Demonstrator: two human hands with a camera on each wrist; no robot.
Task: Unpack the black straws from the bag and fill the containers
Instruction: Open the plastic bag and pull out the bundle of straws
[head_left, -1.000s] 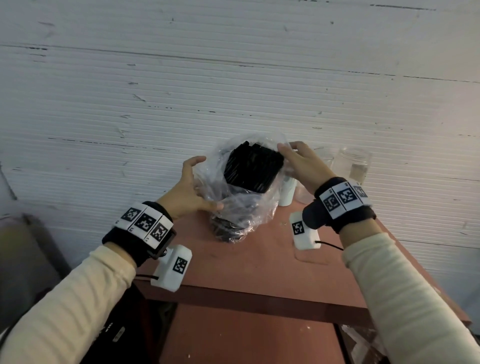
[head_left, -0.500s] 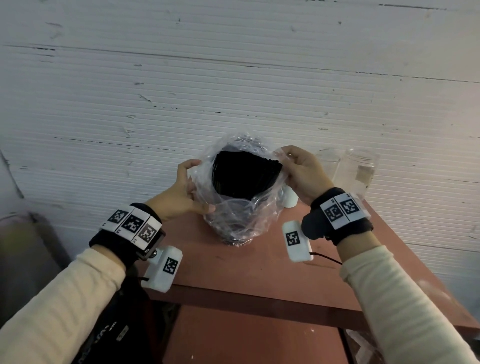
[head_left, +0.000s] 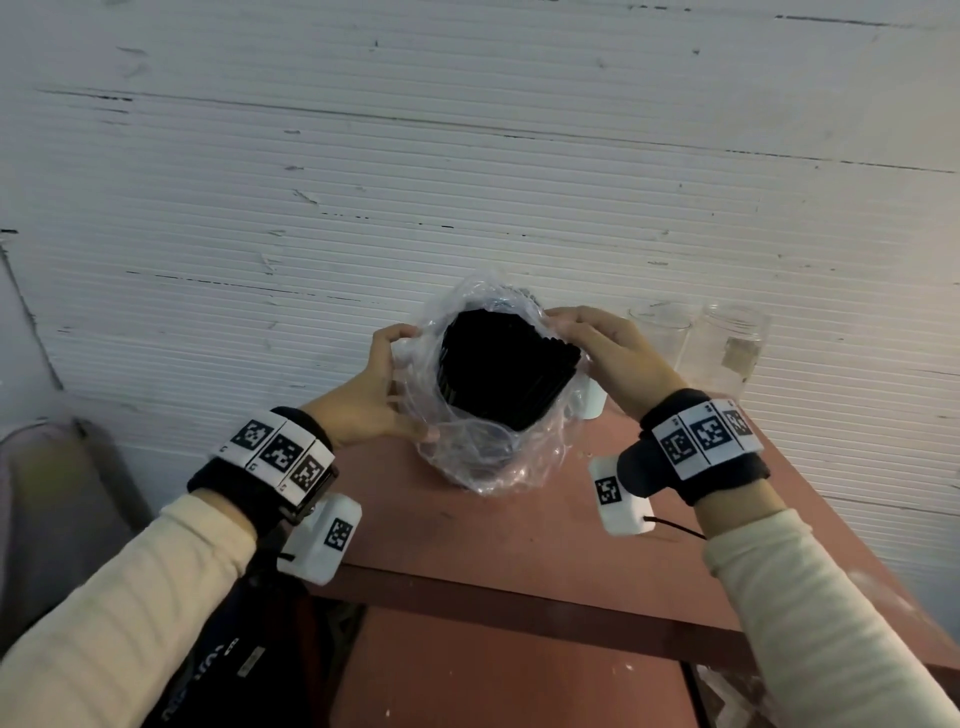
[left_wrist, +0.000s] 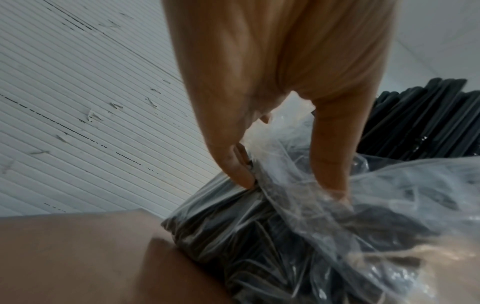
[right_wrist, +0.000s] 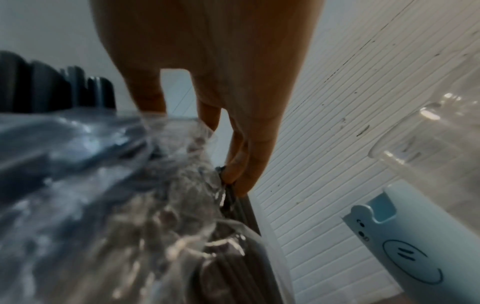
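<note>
Straws: the bundle of thin black plastic straws is solid matte black, greyish where it shows through plastic.
Bag: the crinkled clear plastic bag around them is see-through, with white glints along its creases.
Table: the flat reddish-brown table is plain, with a few pale flecks.
Wall: the white ribbed wall has fine horizontal lines and small dark chips.
Containers: the two clear, colourless jars stand beside the bag.
My sleeves: the cream knit sleeves are plain.
My wristbands: the black wristbands carry white tiles with black square code patterns.
Device: the pale blue-white plastic device has thin dark-blue line markings.
</note>
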